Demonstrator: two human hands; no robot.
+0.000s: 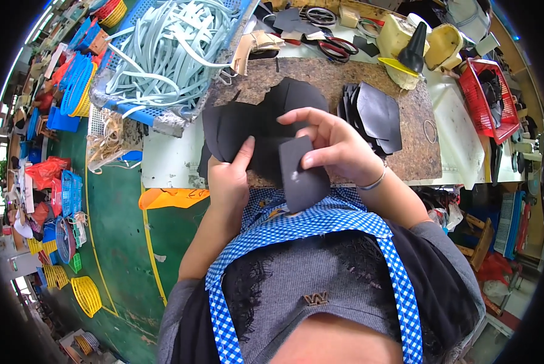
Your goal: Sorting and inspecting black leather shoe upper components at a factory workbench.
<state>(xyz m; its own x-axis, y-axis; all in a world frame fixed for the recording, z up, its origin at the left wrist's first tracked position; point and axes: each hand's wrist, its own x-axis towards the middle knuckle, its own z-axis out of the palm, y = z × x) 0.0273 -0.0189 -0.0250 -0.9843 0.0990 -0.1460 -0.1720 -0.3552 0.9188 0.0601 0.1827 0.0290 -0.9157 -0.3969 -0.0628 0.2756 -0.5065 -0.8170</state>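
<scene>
My left hand (229,177) is closed on black leather-like pieces (235,121), with its thumb pressed on top of them. They fan out over the near part of a worn brown board (420,103). In my right hand (344,148) a smaller black piece with rounded corners (305,185) is pinched under the thumb; it hangs past the board's near edge, over my blue checked apron (338,212). The right index finger stretches out above the larger pieces. To the right of that hand, a stack of black cut pieces (375,118) lies on the board.
At the far left a blue basket (123,100) holds pale blue strips (169,54). Scissors (335,48), a yellowish container (399,39) and a black cone-shaped nozzle (413,51) stand along the back. A red basket (508,115) is at the right edge.
</scene>
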